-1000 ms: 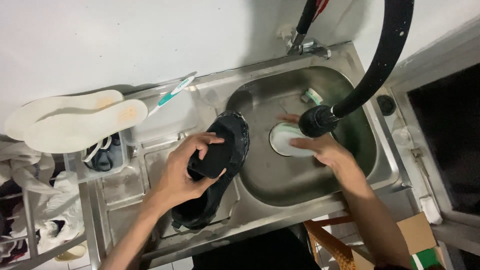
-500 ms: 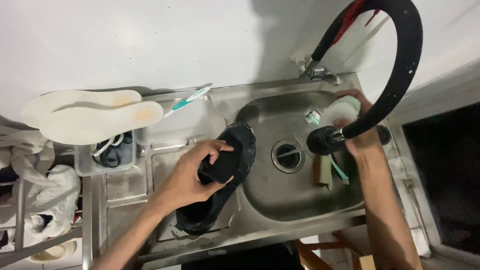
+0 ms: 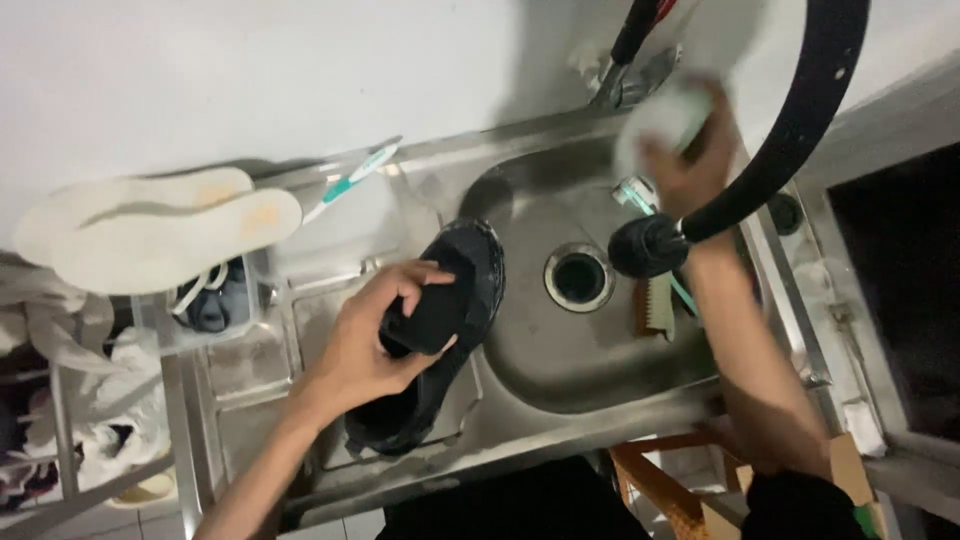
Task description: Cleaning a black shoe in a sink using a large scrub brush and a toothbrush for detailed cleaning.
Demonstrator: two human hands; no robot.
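Note:
My left hand grips the upper of a wet black shoe that lies across the sink's left rim, toe toward the basin. Raised at the back of the sink near the tap, my right hand holds a white round dish, blurred by motion. A black hose curves down from the top right and ends in a spray head just below that hand. The open drain shows in the steel basin.
A scrubbing brush lies in the basin right of the drain. A teal-and-white toothbrush and two white insoles rest on clear containers at the left. White cloths hang on a rack. A cardboard box sits low right.
My right hand lifted the white dish off the drain and carried it up toward the tap, uncovering the drain and the brush. My left hand has stayed on the shoe.

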